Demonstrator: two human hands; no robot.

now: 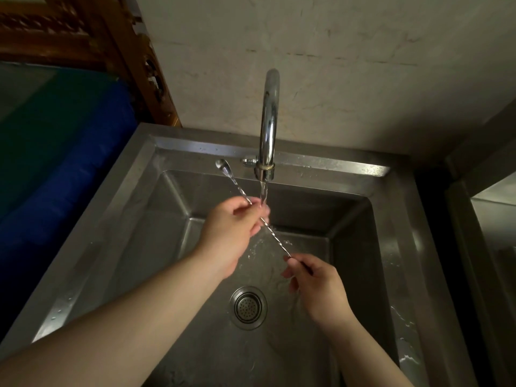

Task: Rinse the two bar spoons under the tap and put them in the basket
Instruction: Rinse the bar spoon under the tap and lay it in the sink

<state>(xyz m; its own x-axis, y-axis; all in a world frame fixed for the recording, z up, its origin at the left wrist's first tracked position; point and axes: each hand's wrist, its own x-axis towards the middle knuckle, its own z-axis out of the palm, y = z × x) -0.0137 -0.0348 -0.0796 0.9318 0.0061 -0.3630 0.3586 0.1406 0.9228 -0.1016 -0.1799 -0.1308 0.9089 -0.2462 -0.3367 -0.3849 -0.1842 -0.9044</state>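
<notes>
Bar spoon (272,235) is pinched at mid-stem by the left hand (233,227) and at its near end by the right hand (315,283), slanting under the tap (268,121) stream above the sink (363,247), bowl far-left, drain (248,307) below.

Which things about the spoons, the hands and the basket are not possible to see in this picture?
- Second spoon: the head view shows one bar spoon; another may be behind the hands.
- Spoon's lower end: covered by the right hand.
- Middle of the stem: covered by the left hand and blurred by the water stream.
- Basket: outside the frame.
</notes>
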